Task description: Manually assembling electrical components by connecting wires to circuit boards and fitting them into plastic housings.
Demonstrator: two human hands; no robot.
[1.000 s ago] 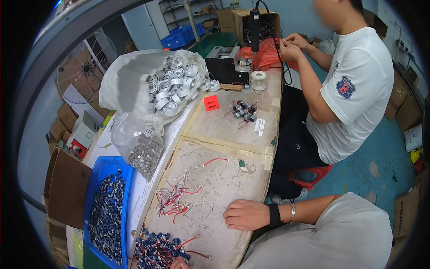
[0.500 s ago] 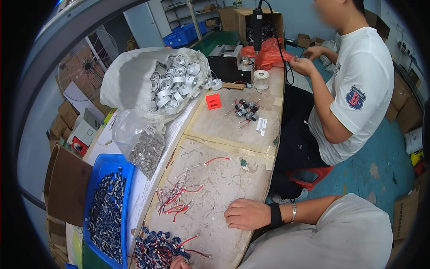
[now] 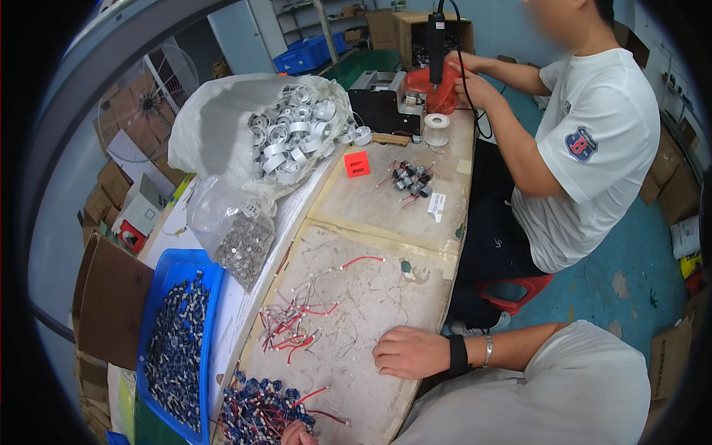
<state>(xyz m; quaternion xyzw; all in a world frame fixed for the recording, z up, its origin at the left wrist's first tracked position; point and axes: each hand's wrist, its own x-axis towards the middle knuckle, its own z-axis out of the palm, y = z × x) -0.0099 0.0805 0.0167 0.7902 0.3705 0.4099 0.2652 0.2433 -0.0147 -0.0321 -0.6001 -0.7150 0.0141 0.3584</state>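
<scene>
My right hand (image 3: 412, 353) lies palm down on the worn tabletop (image 3: 363, 297), near its front edge. A black band and a bracelet circle its wrist. Its fingers rest on the surface, and nothing shows in them. At the lower edge, only part of my left hand (image 3: 298, 434) is in view, beside a pile of small blue circuit boards (image 3: 256, 408) with red and dark wires. Most of its fingers are cut off, so what they hold is hidden. Loose red and white connector wires (image 3: 293, 326) lie scattered beyond, between the pile and a single red wire (image 3: 362, 261).
At left stands a blue tray (image 3: 215, 311) full of small parts. Behind it are a clear bag of metal bits (image 3: 245, 248) and a white sack (image 3: 211, 126) of white rings. Small motors (image 3: 410, 180) and a red block (image 3: 357, 164) lie farther off. A co-worker (image 3: 593, 141) sits at right.
The co-worker's hands have moved left and up with the red plastic bag, toward the black upright tool. My own hands stay almost where they were.
</scene>
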